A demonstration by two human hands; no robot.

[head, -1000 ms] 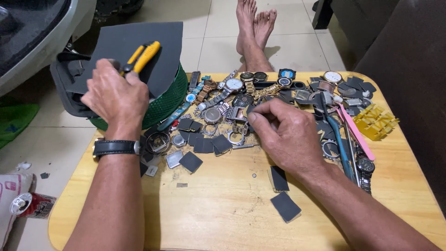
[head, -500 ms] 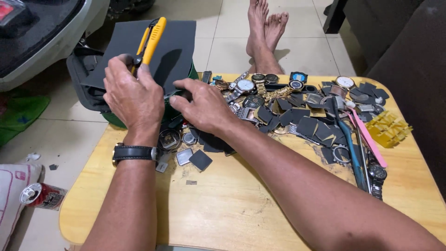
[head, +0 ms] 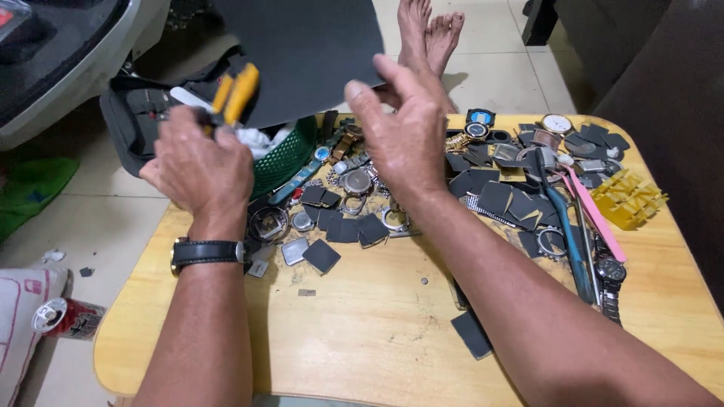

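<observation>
Upper left of centre: left hand (head: 200,162) is closed in a fist around yellow-handled pliers (head: 235,92), whose handles stick up above the knuckles; a black wristwatch (head: 207,251) sits on that wrist.
Upper centre: right hand (head: 403,132) is open, fingers spread and slightly curled, thumb pointing up; its fingertips are at the lower edge of the dark sheet (head: 302,53), though real contact cannot be told.
Dark sheet: large, flat, dark grey, fills the top middle of the frame, with the pliers just beside its left edge.
Below the left hand: green mesh basket (head: 285,158) with something white in it, partly under the sheet.
Far left, upper: black tool pouch (head: 128,120) lies behind the left hand, off the desk edge.
Between the hands, lower: round watch cases (head: 356,182) and small dark square pieces (head: 322,255) lie scattered on the desk (head: 362,339).
Right of the right forearm: heap of watch parts (head: 520,162), a white-faced watch (head: 556,123), a blue-handled tool (head: 569,241) and a pink strip (head: 599,222) lying side by side.
Far right: yellow plastic piece (head: 627,197) near the desk's edge.
Bottom centre: one loose dark square (head: 472,334) lies near the forearm.
Top centre: bare feet (head: 430,34) on the tiled floor beyond the desk.
Lower left corner: red drink can (head: 66,318) lies on the floor.
</observation>
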